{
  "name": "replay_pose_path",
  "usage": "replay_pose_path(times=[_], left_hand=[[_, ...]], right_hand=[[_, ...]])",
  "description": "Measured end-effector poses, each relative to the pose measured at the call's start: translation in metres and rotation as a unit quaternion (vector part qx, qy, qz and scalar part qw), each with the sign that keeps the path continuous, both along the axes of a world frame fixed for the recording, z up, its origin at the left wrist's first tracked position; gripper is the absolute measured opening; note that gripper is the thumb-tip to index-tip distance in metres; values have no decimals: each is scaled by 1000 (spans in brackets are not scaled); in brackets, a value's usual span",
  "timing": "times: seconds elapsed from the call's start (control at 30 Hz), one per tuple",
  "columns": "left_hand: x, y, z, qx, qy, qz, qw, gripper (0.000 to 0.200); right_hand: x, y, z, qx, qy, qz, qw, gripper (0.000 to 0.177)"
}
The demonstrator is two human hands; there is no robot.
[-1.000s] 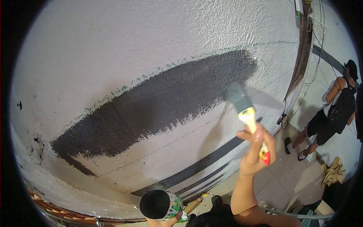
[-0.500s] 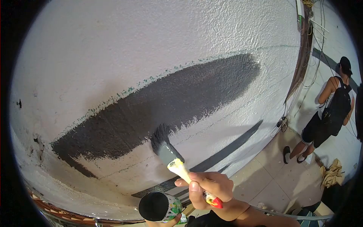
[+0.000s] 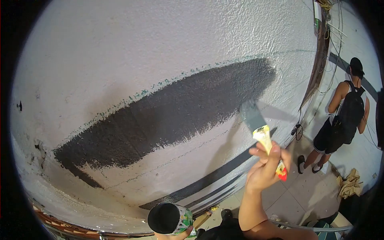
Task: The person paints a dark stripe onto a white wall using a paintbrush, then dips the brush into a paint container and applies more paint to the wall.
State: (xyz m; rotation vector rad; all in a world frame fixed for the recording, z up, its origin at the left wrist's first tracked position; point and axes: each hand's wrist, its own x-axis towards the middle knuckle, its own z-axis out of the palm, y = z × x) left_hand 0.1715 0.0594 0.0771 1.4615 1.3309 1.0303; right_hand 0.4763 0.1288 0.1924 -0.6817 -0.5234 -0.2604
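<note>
My right hand (image 3: 269,165) is closed round the pale, paint-smeared handle of a paintbrush (image 3: 255,118), which has a red tip at its end. The bristles touch the lower edge of a broad dark grey painted band (image 3: 176,108) on the white wall (image 3: 132,36). At the bottom, my left hand (image 3: 176,235) holds a paint can (image 3: 185,219) with a green-and-white patterned side; its inside looks dark. Most of the left hand lies beyond the frame's lower edge. A thin greenish line borders the band's top.
Lower on the wall runs a narrower dark stripe (image 3: 208,176). To the right stands a person (image 3: 352,108) with a black backpack, facing another wall. Crumpled brown paper (image 3: 350,183) lies on the tiled floor (image 3: 288,196). Cables hang along the wall's corner (image 3: 318,72).
My right hand has carried the brush rightward and up along the band's lower edge. The left hand with the can has barely moved. The other person appears slightly further left.
</note>
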Motion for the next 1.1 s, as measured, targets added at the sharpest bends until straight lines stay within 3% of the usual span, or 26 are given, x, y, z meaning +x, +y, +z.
replay_pose_path(times=[0.07, 0.1, 0.13, 0.17, 0.3, 0.4, 0.47, 0.6, 0.7, 0.8, 0.9, 0.93, 1.0, 1.1], left_hand=[[2, -1, 8, -1, -6, 1, 1000, 89], [-30, 4, -92, -3, -5, 1, 1000, 89], [-63, 10, -190, 72, 231, -93, 966, 91], [-95, 16, -289, 143, 451, -181, 862, 92], [-107, 11, -290, 144, 445, -183, 865, 92], [-114, 5, -283, 141, 438, -182, 869, 93], [-115, -1, -280, 139, 431, -181, 873, 93], [-116, -6, -273, 139, 418, -178, 880, 93], [-118, -8, -266, 138, 412, -174, 884, 93], [-119, -13, -260, 135, 405, -169, 888, 94], [-121, -23, -254, 129, 399, -168, 892, 94], [-122, -26, -252, 127, 397, -169, 893, 94], [-122, -29, -249, 125, 393, -170, 895, 94], [-127, -32, -240, 125, 388, -171, 897, 95]], right_hand=[[-27, -5, -2, 4, -18, 65, 998, 21], [-41, -10, -1, -29, -19, 99, 994, 25], [-50, -15, -5, -54, -37, 135, 989, 25], [-57, -22, -3, -95, -66, 175, 978, 25], [-70, -32, -5, -154, -211, 237, 936, 23], [-58, -28, -14, -152, -124, 203, 959, 21], [-43, -13, -3, -50, -42, 147, 987, 23], [-7, 1, 8, 21, 87, 8, 996, 16], [15, 2, 4, 20, 83, -14, 996, 14], [-5, -1, 0, 4, 76, 14, 997, 24], [-42, -16, -5, -10, -13, 154, 988, 13], [-43, -25, -11, -95, -79, 178, 976, 13], [-61, -33, -12, -140, -95, 224, 960, 15], [-52, -34, -11, -157, -105, 201, 961, 16]])
